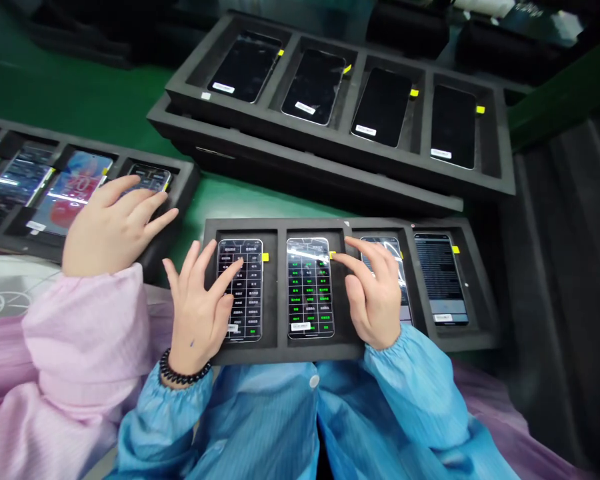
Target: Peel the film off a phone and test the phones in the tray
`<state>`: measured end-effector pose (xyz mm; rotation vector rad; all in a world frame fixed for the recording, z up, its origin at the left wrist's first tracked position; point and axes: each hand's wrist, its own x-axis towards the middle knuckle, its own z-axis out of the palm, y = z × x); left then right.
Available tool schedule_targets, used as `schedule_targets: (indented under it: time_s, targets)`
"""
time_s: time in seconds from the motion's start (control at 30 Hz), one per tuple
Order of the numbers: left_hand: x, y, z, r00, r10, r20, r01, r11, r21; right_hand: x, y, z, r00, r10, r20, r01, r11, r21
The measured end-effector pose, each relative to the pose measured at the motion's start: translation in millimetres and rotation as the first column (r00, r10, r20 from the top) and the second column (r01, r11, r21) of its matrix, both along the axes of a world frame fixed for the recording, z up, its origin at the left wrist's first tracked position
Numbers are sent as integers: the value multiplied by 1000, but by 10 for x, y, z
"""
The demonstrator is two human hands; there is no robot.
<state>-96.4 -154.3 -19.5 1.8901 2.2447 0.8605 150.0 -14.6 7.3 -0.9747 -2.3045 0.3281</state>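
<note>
A black foam tray [283,287] in front of me holds smartphones in separate compartments. My left hand [197,310], fingers spread, lies over the leftmost phone [247,293], its index fingertip at the upper part of the lit grid screen. The second phone [309,287] shows a grid with many green entries. My right hand [375,293] hovers between that phone and the third phone [387,248], which it partly covers. Its index finger points left at a yellow tab on the second phone's edge; contact is unclear. The rightmost phone [440,280] displays lines of text.
Behind, stacked black trays [320,143] carry dark-screened phones with yellow tabs. At left, a co-worker's hand [113,227] in a pink sleeve reaches over another phone tray [183,180]. Green table surface [250,193] shows between the trays.
</note>
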Motion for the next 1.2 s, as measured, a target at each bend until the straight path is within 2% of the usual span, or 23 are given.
schedule_targets:
  time_s: [0.13, 0.53, 0.77, 1.0, 1.2]
  targets:
    - [3, 2, 1, 999, 45, -23, -44, 999, 24, 15, 0, -22, 999, 15, -32, -15, 1000, 11]
    - [-4, 20, -12, 997, 62, -38, -67, 988, -141, 15, -8, 3, 999, 16, -33, -16, 1000, 17]
    - [-5, 0, 38, 992, 114, 49, -109, 990, -92, 20, -17, 20, 1000, 0, -18, -1, 1000, -14]
    - [25, -72, 52, 991, 128, 28, -125, 988, -87, 19, -7, 13, 1000, -2, 4, 2, 1000, -24]
    - [0, -65, 11, 980, 188, 67, -179, 976, -125, -78, 16, 59, 994, 94, 60, -94, 996, -11]
